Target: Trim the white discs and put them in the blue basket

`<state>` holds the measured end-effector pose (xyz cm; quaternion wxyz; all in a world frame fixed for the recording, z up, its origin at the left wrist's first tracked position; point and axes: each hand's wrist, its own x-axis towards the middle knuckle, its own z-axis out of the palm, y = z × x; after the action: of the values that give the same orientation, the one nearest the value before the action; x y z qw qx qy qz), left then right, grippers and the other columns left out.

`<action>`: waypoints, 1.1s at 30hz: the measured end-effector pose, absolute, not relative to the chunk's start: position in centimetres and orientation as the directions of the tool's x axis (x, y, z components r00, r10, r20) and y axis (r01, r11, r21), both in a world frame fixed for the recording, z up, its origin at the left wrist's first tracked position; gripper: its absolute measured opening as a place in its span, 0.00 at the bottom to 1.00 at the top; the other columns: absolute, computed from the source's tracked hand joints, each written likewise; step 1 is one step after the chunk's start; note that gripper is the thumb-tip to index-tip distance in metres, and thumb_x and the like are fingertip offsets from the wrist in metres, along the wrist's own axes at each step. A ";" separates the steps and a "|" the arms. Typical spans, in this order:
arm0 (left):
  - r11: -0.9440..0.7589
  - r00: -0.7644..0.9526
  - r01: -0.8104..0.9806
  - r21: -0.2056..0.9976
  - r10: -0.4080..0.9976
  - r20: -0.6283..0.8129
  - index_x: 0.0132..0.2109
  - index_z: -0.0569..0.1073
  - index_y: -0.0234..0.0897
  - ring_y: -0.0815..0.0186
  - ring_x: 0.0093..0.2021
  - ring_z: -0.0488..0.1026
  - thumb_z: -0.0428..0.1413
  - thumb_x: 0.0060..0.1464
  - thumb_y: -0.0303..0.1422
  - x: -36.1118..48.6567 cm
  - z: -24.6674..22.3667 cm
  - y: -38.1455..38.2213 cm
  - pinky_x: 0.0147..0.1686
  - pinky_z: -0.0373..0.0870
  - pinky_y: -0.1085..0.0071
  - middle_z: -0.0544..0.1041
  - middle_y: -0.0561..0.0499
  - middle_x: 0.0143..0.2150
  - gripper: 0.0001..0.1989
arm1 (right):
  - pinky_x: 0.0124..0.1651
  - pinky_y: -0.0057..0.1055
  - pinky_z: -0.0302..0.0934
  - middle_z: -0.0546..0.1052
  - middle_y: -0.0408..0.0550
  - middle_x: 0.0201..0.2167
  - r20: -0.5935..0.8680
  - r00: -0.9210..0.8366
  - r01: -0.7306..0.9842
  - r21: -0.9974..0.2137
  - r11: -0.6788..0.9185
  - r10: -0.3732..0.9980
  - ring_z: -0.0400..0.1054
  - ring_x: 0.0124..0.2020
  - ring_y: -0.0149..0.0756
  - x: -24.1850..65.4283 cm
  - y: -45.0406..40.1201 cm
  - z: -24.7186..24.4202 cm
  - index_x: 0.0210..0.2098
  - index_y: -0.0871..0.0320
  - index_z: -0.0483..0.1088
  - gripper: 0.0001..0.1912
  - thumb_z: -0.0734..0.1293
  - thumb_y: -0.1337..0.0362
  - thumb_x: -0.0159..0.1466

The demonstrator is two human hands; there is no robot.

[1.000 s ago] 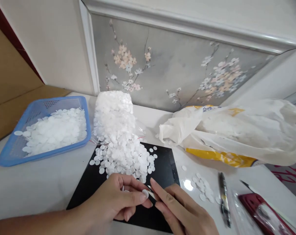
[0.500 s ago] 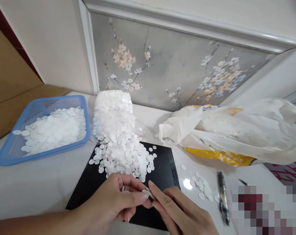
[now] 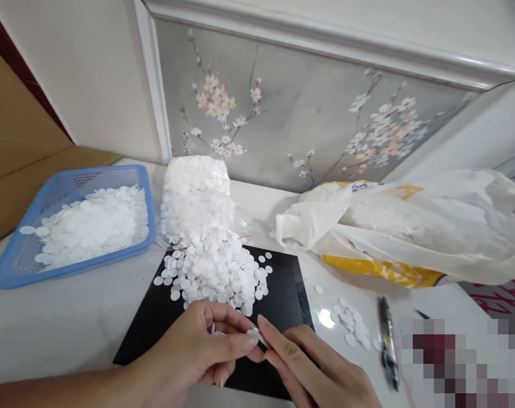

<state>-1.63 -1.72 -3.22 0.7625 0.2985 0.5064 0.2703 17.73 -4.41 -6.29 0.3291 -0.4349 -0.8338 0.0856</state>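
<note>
Since the earlier picture, the small white disc (image 3: 252, 334) has tipped a little, and the 2 hands have hardly moved. The left hand (image 3: 210, 340) pinches that disc between finger and thumb, above the black board (image 3: 285, 294). The right hand (image 3: 321, 362) has its fingertips by the disc's edge; I can't tell if they grip anything. It should work well to hold the rim softly and go slowly, so nothing bends or slips. Farther off are a heap of discs (image 3: 215, 272) and a blue basket (image 3: 91, 262) with more. The white and yellow bag (image 3: 410, 238) has print too blurry to read; pink letters (image 3: 499, 300) are cut off.
</note>
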 end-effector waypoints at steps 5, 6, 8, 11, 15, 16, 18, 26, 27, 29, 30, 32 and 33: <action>0.673 0.359 -0.107 0.732 0.712 -0.603 0.34 0.75 0.32 0.79 0.17 0.57 0.65 0.42 0.37 -1.7 -3.2 -1.7 0.19 0.49 0.75 0.80 0.48 0.29 0.14 | 0.21 0.18 0.63 0.74 0.46 0.24 0.497 -0.391 0.682 -0.408 0.607 0.774 0.70 0.22 0.28 17.6 -4.4 -6.3 0.53 0.58 0.73 0.17 0.56 0.64 0.71; 0.673 0.363 -0.104 0.732 0.711 -0.602 0.33 0.74 0.32 0.79 0.16 0.57 0.65 0.41 0.38 -1.7 -3.2 -1.7 0.19 0.49 0.75 0.80 0.48 0.29 0.15 | 0.22 0.18 0.63 0.74 0.47 0.24 0.493 -0.395 0.683 -0.408 0.606 0.776 0.70 0.22 0.28 17.6 -4.4 -6.3 0.53 0.57 0.73 0.17 0.56 0.64 0.71; 0.670 0.366 -0.094 0.736 0.711 -0.600 0.33 0.74 0.32 0.79 0.16 0.57 0.66 0.39 0.39 -1.7 -3.1 -1.6 0.18 0.48 0.75 0.80 0.47 0.29 0.16 | 0.22 0.18 0.63 0.74 0.47 0.24 0.475 -0.404 0.681 -0.415 0.603 0.782 0.71 0.23 0.28 17.7 -4.4 -6.2 0.53 0.57 0.72 0.17 0.56 0.65 0.71; 0.659 0.363 -0.069 0.749 0.716 -0.596 0.33 0.75 0.31 0.79 0.15 0.56 0.66 0.38 0.40 -1.6 -3.0 -1.5 0.18 0.48 0.75 0.81 0.45 0.30 0.18 | 0.23 0.18 0.63 0.73 0.46 0.26 0.426 -0.422 0.689 -0.422 0.589 0.800 0.71 0.23 0.27 18.0 -4.4 -6.1 0.54 0.56 0.71 0.18 0.55 0.66 0.71; 0.687 0.338 -0.087 0.722 0.702 -0.627 0.35 0.76 0.31 0.79 0.16 0.58 0.66 0.38 0.40 -1.6 -2.7 -1.4 0.19 0.48 0.76 0.81 0.45 0.30 0.18 | 0.24 0.19 0.65 0.71 0.44 0.27 0.346 -0.423 0.736 -0.408 0.540 0.837 0.69 0.21 0.27 18.7 -3.9 -5.8 0.57 0.53 0.68 0.19 0.54 0.64 0.72; 0.698 0.337 -0.100 0.709 0.694 -0.636 0.36 0.77 0.31 0.79 0.17 0.58 0.66 0.39 0.40 -1.6 -2.7 -1.4 0.19 0.47 0.77 0.81 0.45 0.31 0.18 | 0.25 0.19 0.65 0.71 0.44 0.27 0.331 -0.418 0.747 -0.404 0.528 0.846 0.69 0.21 0.27 19.0 -3.7 -5.7 0.58 0.53 0.67 0.19 0.54 0.63 0.71; 0.709 0.338 -0.126 0.694 0.689 -0.642 0.37 0.77 0.31 0.79 0.17 0.59 0.64 0.42 0.42 -1.7 -2.6 -1.5 0.19 0.45 0.77 0.82 0.44 0.32 0.19 | 0.25 0.20 0.66 0.71 0.44 0.27 0.311 -0.402 0.768 -0.398 0.502 0.861 0.70 0.21 0.27 19.4 -3.3 -5.4 0.58 0.52 0.66 0.19 0.54 0.63 0.71; 0.705 0.306 -0.206 0.679 0.705 -0.640 0.39 0.78 0.30 0.76 0.18 0.63 0.55 0.53 0.47 -2.0 -3.4 -1.7 0.18 0.43 0.76 0.82 0.40 0.35 0.21 | 0.24 0.23 0.66 0.73 0.45 0.29 0.350 -0.260 0.830 -0.396 0.393 0.900 0.72 0.23 0.31 20.3 -2.2 -6.3 0.57 0.51 0.67 0.20 0.52 0.57 0.72; 0.709 0.307 -0.203 0.676 0.701 -0.643 0.39 0.78 0.30 0.76 0.18 0.63 0.55 0.53 0.47 -2.0 -3.5 -1.8 0.18 0.43 0.75 0.82 0.40 0.35 0.22 | 0.24 0.24 0.66 0.74 0.45 0.30 0.359 -0.245 0.839 -0.387 0.383 0.900 0.73 0.23 0.32 20.4 -2.1 -6.7 0.57 0.50 0.67 0.20 0.52 0.56 0.72; 0.714 0.304 -0.198 0.672 0.696 -0.650 0.39 0.77 0.31 0.75 0.18 0.63 0.55 0.53 0.48 -2.0 -3.4 -1.9 0.19 0.44 0.76 0.82 0.40 0.35 0.22 | 0.23 0.26 0.66 0.75 0.46 0.31 0.354 -0.225 0.857 -0.371 0.357 0.908 0.74 0.25 0.34 20.5 -1.8 -7.4 0.56 0.50 0.67 0.21 0.51 0.55 0.72; 0.713 0.303 -0.194 0.674 0.697 -0.650 0.39 0.77 0.31 0.75 0.18 0.62 0.55 0.53 0.49 -2.0 -3.4 -1.9 0.19 0.45 0.76 0.81 0.41 0.35 0.22 | 0.24 0.27 0.67 0.76 0.47 0.33 0.340 -0.218 0.867 -0.363 0.341 0.915 0.75 0.26 0.35 20.7 -1.7 -7.8 0.56 0.51 0.67 0.21 0.51 0.54 0.72; 0.698 0.310 -0.174 0.695 0.708 -0.634 0.36 0.75 0.32 0.77 0.19 0.61 0.57 0.52 0.48 -2.1 -3.3 -1.7 0.21 0.48 0.77 0.80 0.45 0.33 0.20 | 0.26 0.29 0.69 0.78 0.50 0.37 0.311 -0.217 0.888 -0.330 0.319 0.925 0.77 0.30 0.38 21.0 -1.5 -8.4 0.53 0.54 0.68 0.21 0.51 0.55 0.71; 0.681 0.320 -0.162 0.714 0.721 -0.615 0.34 0.74 0.33 0.78 0.19 0.59 0.59 0.51 0.46 -2.2 -3.3 -1.5 0.21 0.48 0.78 0.79 0.48 0.31 0.18 | 0.26 0.30 0.69 0.79 0.52 0.39 0.292 -0.226 0.897 -0.309 0.315 0.929 0.77 0.31 0.40 21.2 -1.4 -8.6 0.52 0.55 0.68 0.20 0.52 0.55 0.71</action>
<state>-2.24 -1.47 -3.33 0.7641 0.2759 0.5065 0.2889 21.16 -1.42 -8.62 0.2145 -0.5840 -0.7820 0.0373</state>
